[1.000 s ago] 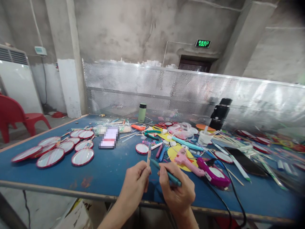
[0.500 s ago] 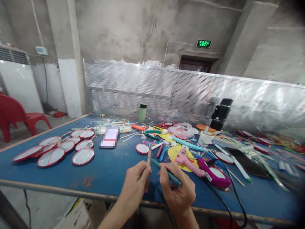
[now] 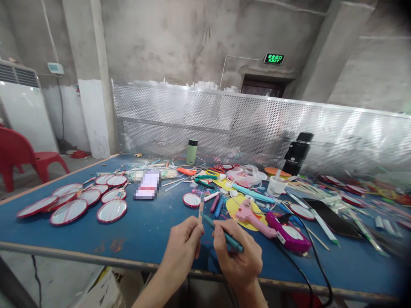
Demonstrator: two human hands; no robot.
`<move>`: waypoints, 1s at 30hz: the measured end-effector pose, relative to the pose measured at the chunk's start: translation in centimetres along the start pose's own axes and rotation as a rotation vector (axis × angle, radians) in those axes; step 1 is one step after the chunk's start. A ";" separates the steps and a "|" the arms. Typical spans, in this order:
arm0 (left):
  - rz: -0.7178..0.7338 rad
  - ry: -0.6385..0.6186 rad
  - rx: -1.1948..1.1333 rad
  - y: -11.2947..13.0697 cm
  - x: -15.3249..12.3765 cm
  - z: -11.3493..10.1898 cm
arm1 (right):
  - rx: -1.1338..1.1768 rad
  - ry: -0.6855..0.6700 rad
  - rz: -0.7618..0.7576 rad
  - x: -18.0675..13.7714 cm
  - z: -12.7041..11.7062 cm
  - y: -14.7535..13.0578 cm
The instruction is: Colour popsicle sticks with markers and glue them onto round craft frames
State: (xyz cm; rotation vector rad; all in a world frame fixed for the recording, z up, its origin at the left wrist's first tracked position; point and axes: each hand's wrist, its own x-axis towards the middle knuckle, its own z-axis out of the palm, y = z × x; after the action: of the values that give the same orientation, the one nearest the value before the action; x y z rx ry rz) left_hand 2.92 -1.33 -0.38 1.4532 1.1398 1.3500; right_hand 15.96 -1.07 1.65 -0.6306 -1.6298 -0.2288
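My left hand (image 3: pixel 184 241) is closed on a flat wooden craft stick (image 3: pixel 201 205), held upright between thumb and fingers. Bluish-grey marks show on the stick's upper part. In my right hand (image 3: pixel 239 252) is a teal marker pen (image 3: pixel 231 240), gripped like a pencil. Its tip points up and left, close beside the stick; whether it touches I cannot tell. Just beyond the hands lie a small round red-rimmed disc (image 3: pixel 192 199), a purple marker (image 3: pixel 215 204) and a blue marker (image 3: pixel 219 207).
Several red-rimmed discs (image 3: pixel 112 211) lie on the blue table (image 3: pixel 144 239) at left, near a phone (image 3: pixel 148 185). To the right are a pink glue gun (image 3: pixel 253 219), a magenta device (image 3: pixel 288 233) with black cables, and a white cup (image 3: pixel 276 187). A green bottle (image 3: pixel 192 152) stands behind.
My right hand and the marker pen have shifted very slightly left. My left hand and the craft stick look almost unmoved.
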 end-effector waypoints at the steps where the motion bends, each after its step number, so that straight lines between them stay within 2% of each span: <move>1: 0.000 0.001 0.004 0.0 0.0 0.0 | -0.003 0.010 -0.002 0.0 0.0 0.0; 10: -0.010 -0.012 0.008 -0.1 0.1 0.0 | 0.013 -0.018 0.004 0.1 0.1 0.0; 18: -0.014 -0.010 0.008 0.0 0.0 0.0 | -0.047 0.051 -0.010 -0.5 0.1 0.3; 24: -0.014 -0.005 0.004 0.0 -0.1 0.0 | -0.046 0.020 -0.019 -0.2 0.1 0.2; 30: -0.012 -0.006 0.004 -0.1 0.0 0.0 | -0.046 0.045 -0.015 -0.3 0.1 0.0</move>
State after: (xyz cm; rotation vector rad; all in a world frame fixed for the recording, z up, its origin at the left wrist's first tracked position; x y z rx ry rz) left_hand 2.89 -1.27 -0.44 1.4501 1.1464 1.3348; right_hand 15.92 -1.11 1.33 -0.6438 -1.5905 -0.2901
